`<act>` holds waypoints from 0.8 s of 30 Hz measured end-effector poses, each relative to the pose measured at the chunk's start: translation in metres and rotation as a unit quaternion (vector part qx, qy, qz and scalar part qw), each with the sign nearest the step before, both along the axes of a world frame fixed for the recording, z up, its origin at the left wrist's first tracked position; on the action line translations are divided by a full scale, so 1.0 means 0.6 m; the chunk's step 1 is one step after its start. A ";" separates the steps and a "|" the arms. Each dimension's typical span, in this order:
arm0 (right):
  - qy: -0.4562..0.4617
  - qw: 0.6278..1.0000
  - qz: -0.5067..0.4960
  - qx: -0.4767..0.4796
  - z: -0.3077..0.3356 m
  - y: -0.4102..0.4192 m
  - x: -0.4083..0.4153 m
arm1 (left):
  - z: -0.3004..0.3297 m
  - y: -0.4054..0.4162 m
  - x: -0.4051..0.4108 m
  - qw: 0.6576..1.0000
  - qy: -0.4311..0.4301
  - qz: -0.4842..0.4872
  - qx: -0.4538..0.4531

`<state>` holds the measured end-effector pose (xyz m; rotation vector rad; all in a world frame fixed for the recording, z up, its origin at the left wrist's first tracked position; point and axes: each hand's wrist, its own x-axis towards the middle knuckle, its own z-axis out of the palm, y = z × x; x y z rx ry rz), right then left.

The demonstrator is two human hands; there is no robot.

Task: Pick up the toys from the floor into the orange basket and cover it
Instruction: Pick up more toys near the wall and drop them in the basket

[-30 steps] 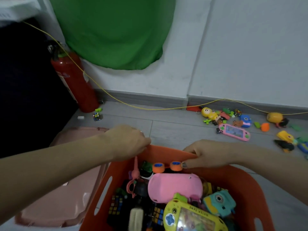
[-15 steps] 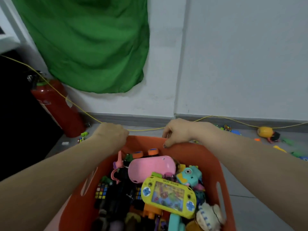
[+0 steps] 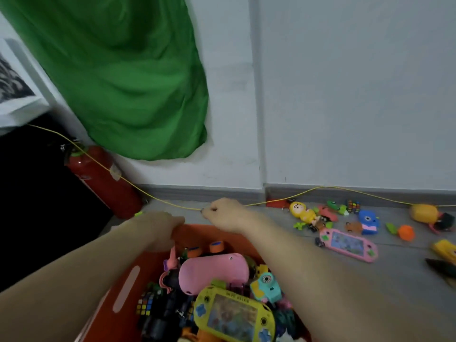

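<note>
The orange basket fills the bottom middle of the view, packed with toys: a pink case, a yellow handheld game, a teal toy camera and a puzzle cube. My left hand is closed over the far rim. My right hand is curled at the same rim just to its right, fingertips showing above the edge. On the floor to the right lie a pink handheld game, a yellow figure, a blue toy and a yellow round toy.
A red fire extinguisher leans in the left corner beside a dark opening. A green cloth hangs on the white wall. A yellow cable runs along the skirting. More small toys lie at the right edge.
The view has swung back to the right, so the floor toys show again. Both hands stay at the basket's far rim; the right hand sits a little higher.
</note>
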<state>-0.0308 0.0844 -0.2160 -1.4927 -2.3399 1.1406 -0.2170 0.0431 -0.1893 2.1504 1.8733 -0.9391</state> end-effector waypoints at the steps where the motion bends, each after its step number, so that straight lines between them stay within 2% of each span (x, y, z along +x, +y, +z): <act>1: -0.007 1.000 -0.004 0.019 -0.013 -0.007 0.002 | 0.006 0.002 0.004 1.000 0.004 0.009 -0.013; 4: -0.037 0.996 -0.020 0.082 -0.035 -0.019 0.005 | 0.018 0.020 0.016 0.999 0.007 0.032 -0.027; 6: -0.037 0.995 -0.026 0.087 -0.038 -0.013 0.001 | 0.026 0.028 0.017 0.997 -0.013 0.071 -0.039; 8: -0.036 0.996 -0.021 0.077 -0.043 -0.004 -0.004 | 0.028 0.037 -0.001 0.985 -0.103 0.121 -0.070; 10: -0.040 0.996 -0.023 0.074 -0.051 0.003 -0.005 | 0.028 0.043 -0.039 0.941 -0.253 0.216 -0.066; 11: -0.044 0.996 -0.030 0.072 -0.052 0.008 -0.011 | 0.025 0.044 -0.065 0.895 -0.334 0.292 -0.048; 12: -0.047 0.996 -0.042 0.064 -0.051 0.008 -0.001 | 0.019 0.046 -0.079 0.856 -0.378 0.352 -0.034; 14: -0.051 0.995 -0.059 0.062 -0.039 0.013 -0.017 | 0.001 0.040 -0.139 0.817 -0.414 0.402 0.006; 16: -0.043 0.995 -0.075 0.057 -0.025 0.019 -0.036 | -0.019 0.020 -0.195 0.822 -0.392 0.411 0.035; 19: -0.030 0.995 -0.088 0.039 -0.018 0.028 -0.096 | -0.054 0.003 -0.285 0.864 -0.301 0.397 0.072; 24: -0.056 0.997 -0.045 0.034 -0.019 0.027 -0.227 | -0.109 0.031 -0.393 0.897 -0.247 0.354 0.099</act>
